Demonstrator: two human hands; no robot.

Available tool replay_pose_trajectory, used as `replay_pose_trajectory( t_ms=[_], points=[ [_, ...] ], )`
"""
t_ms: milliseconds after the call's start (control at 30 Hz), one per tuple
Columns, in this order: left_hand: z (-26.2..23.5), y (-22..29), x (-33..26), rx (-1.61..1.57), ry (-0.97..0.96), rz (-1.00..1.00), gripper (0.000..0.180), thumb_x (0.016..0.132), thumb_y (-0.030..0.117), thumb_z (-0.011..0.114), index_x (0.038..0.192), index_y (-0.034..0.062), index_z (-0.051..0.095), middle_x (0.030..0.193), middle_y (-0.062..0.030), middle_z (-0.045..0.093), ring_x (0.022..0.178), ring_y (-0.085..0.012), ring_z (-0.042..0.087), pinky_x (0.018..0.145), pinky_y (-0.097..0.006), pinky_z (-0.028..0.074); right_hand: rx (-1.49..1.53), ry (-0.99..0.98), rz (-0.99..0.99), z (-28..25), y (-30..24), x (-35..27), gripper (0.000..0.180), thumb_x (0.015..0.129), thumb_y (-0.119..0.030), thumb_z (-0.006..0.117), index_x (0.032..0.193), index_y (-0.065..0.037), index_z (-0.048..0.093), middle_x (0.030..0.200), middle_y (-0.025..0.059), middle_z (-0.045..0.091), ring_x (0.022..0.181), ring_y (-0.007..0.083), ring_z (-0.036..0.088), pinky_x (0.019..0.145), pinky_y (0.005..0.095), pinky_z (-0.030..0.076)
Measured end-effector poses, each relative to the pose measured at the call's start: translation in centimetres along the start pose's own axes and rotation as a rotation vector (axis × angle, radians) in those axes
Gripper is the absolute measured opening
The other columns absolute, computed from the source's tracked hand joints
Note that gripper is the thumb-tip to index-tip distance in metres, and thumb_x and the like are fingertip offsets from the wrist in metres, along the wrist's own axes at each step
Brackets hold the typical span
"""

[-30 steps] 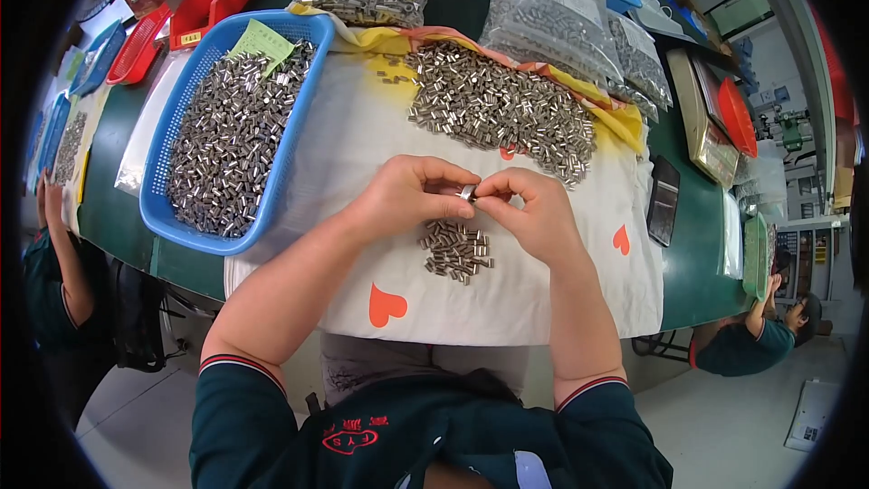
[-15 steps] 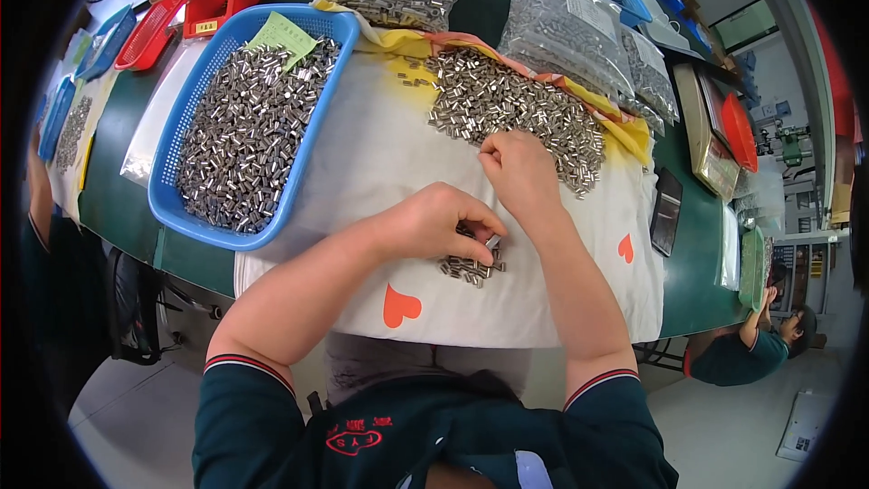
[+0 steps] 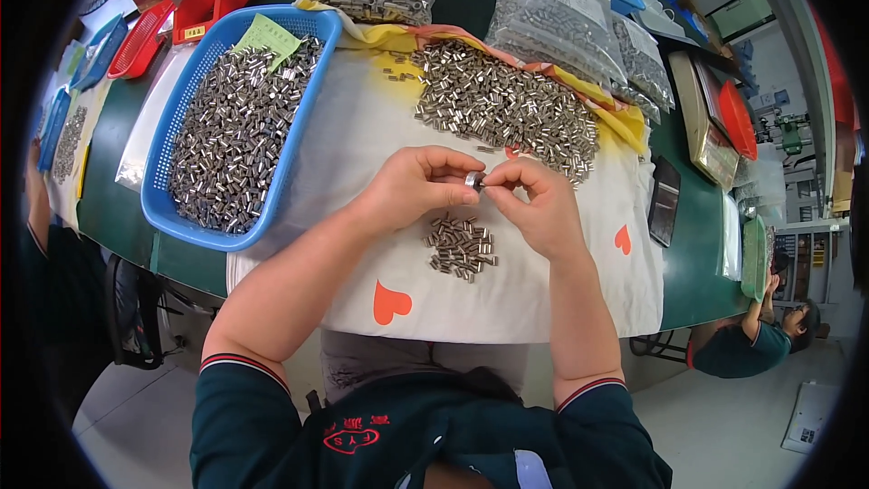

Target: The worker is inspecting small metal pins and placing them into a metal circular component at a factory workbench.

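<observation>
Over the middle of the white cloth: both hands meet, fingertips pinched together on one small metal sleeve (image 3: 474,180).
Change: half a second ago the right hand (image 3: 534,208) reached out to the far loose heap while the left stayed by the small pile; now the right is back and both close on the one piece.
Meaning: a fresh piece seems to have been fetched and is now being handled or checked between the fingers.
Left hand (image 3: 418,186): curled, thumb and forefinger pinching the sleeve's left end.
Right hand: curled, thumb and forefinger pinching its right end.
Small pile (image 3: 462,246): a few sleeves on the cloth (image 3: 362,154), just below the hands toward the near edge.
Loose heap (image 3: 502,109): many sleeves spread on the cloth toward the far edge.
Blue basket (image 3: 303,118): at the left edge, nearly full of like sleeves, a green slip (image 3: 269,35) on top.
Clear bags (image 3: 552,18): along the far edge, packed with metal parts.
</observation>
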State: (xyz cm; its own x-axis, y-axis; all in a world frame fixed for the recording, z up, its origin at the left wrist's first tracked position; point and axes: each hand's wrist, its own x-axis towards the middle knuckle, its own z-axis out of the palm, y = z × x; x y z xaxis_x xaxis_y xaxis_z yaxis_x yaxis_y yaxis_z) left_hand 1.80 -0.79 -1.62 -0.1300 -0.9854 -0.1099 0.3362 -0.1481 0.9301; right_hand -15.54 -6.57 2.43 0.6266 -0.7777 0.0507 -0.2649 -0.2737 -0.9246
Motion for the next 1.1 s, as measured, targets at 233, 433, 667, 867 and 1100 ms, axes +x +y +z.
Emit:
replay_pose_trajectory(
  t_ms=[233, 433, 667, 867, 1100],
  points=[
    [-0.1, 0.1, -0.1, 0.055, 0.022, 0.000, 0.031, 0.074, 0.005, 0.067, 0.104, -0.0011, 0.059, 0.077, 0.0016, 0.057, 0.068, -0.0031, 0.050, 0.061, -0.018, 0.042, -0.188, 0.078, -0.158, 0.8, -0.6, -0.5, 0.009, 0.069, 0.002, 0.061, 0.078, -0.001, 0.060, 0.072, 0.0043, 0.060, 0.064, 0.0118, 0.055, 0.059, 0.0242, 0.044],
    [0.1, 0.4, -0.1, 0.118, 0.047, -0.031, 0.031, 0.073, -0.001, 0.065, 0.103, -0.0013, 0.059, 0.082, -0.0011, 0.060, 0.073, -0.0049, 0.055, 0.066, -0.019, 0.046, -0.434, 0.153, -0.292, 1.6, -0.4, -0.7, 0.009, 0.069, -0.002, 0.061, 0.078, -0.002, 0.059, 0.072, 0.0068, 0.059, 0.067, 0.0178, 0.058, 0.061, 0.0272, 0.046],
    [-0.1, 0.0, -0.1, 0.149, 0.038, -0.051, 0.031, 0.072, 0.000, 0.067, 0.102, -0.0018, 0.059, 0.084, -0.0027, 0.061, 0.073, -0.0058, 0.056, 0.066, -0.019, 0.047, -0.229, 0.024, -0.141, 0.2, -0.2, -0.3, 0.011, 0.068, -0.001, 0.064, 0.078, -0.002, 0.059, 0.072, 0.0033, 0.060, 0.065, 0.0120, 0.055, 0.060, 0.0244, 0.044],
    [0.4, 0.2, -0.4, 0.345, -0.089, -0.025, 0.033, 0.069, 0.009, 0.073, 0.099, 0.0027, 0.062, 0.078, 0.0005, 0.060, 0.070, -0.0053, 0.053, 0.065, -0.020, 0.045, -0.091, -0.085, 0.054, -1.4, 1.1, 0.9, 0.012, 0.072, -0.008, 0.062, 0.083, -0.004, 0.061, 0.072, 0.0056, 0.058, 0.063, 0.0123, 0.055, 0.059, 0.0239, 0.044],
    [0.3, 0.2, -0.5, 0.333, -0.100, -0.020, 0.033, 0.068, 0.010, 0.074, 0.098, 0.0040, 0.063, 0.075, 0.0013, 0.059, 0.069, -0.0046, 0.051, 0.063, -0.021, 0.044, -0.759, 0.243, -0.311, 2.0, 4.2, 3.1, 0.011, 0.069, -0.009, 0.060, 0.080, -0.008, 0.063, 0.073, 0.0084, 0.055, 0.074, 0.0262, 0.053, 0.069, 0.0362, 0.043]
  ],
)
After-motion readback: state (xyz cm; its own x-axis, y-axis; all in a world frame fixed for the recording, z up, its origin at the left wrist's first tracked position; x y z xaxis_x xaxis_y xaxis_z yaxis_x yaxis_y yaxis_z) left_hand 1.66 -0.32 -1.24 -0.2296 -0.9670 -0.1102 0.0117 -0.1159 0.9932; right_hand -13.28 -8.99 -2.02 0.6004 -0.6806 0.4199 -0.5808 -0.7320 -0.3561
